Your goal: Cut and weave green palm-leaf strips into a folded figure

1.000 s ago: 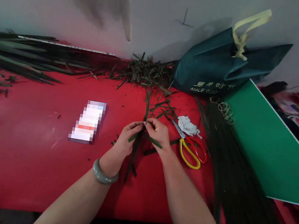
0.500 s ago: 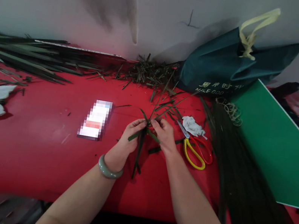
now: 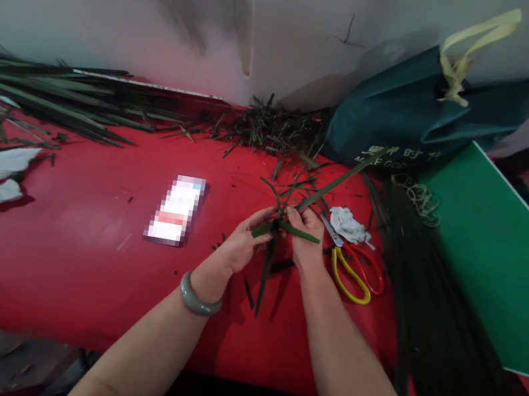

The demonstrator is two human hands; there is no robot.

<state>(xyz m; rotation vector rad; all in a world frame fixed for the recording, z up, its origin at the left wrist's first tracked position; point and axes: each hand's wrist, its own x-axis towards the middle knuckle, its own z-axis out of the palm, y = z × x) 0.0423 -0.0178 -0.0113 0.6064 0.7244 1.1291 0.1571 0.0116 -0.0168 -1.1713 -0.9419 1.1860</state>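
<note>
Between my two hands is a small piece of woven green leaf strips (image 3: 266,273), its loose ends sticking out several ways. One strip hangs down towards the table, and a long one slants up to the right. My left hand (image 3: 243,243), with a grey-green bangle (image 3: 200,295) on its wrist, is closed on the left side of the weave. The fingers of my right hand (image 3: 307,237) pinch its right side. Just right of that hand lie scissors (image 3: 350,273) with one yellow and one red handle, beside a crumpled white tissue (image 3: 348,224).
A blurred phone (image 3: 175,210) lies on the red table (image 3: 83,249). Long leaves (image 3: 59,89) and leaf scraps (image 3: 276,129) line the wall. A dark green bag (image 3: 388,124), a green board (image 3: 497,264) and dark leaves (image 3: 424,333) crowd the right side.
The weave has turned in my hands, and a long strip now points up right, a wider one lying across my right fingers. The view has shifted slightly left.
</note>
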